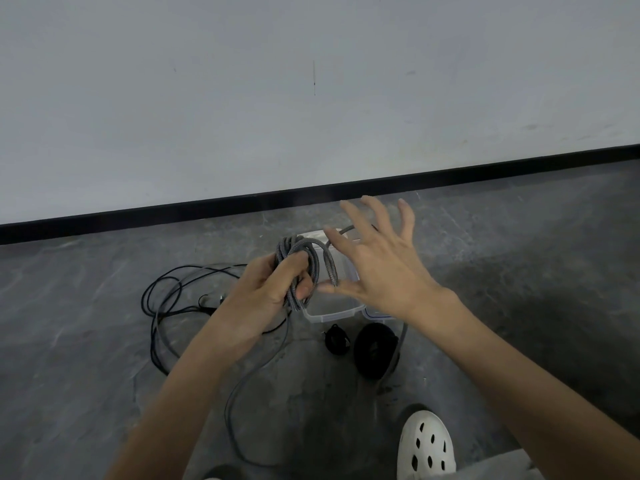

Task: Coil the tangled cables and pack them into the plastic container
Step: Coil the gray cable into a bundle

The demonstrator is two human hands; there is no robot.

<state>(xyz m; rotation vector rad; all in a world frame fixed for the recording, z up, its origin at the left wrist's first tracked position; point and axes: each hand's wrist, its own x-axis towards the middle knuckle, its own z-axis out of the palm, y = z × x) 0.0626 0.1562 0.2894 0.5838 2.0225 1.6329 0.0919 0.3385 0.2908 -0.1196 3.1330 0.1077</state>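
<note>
Grey braided cable (294, 251) is gathered into a tight oval coil in the left hand (263, 292), whose fingers and thumb are clenched round the bundled turns. The coil is held in the air above the floor (104, 341), just left of the container (329, 316) and over its left edge. Its long axis runs far to near, tipped slightly, with the rounded top end pointing toward the wall (311, 98).

From the coil's far end one more turn arches rightward and drops in a narrow loop. The right hand (381, 268) is spread, fingers straight and fanned apart, gripping nothing; the loop hangs between its forefinger and thumb, and the thumb tip touches the loop's lower bend. A further grey strand passes behind this hand and reappears lower right, running near beside the roll (375, 351).

The cable's loose tail drops from the coil's near end and sweeps in a long curve over the floor to the near left, passing under the left forearm.

The container is clear plastic, lid off, with a blue latch showing on its right side. It sits on the floor behind both hands; whether anything lies inside cannot be told.

Thin black cables (187, 309) lie in loose tangled loops on the floor, left of the left hand. Just near the container rest a small black bundle (336, 339) and the larger black roll. A white perforated clog (426, 445) shows at the near right. Black skirting (207, 206) edges the pale wall.
</note>
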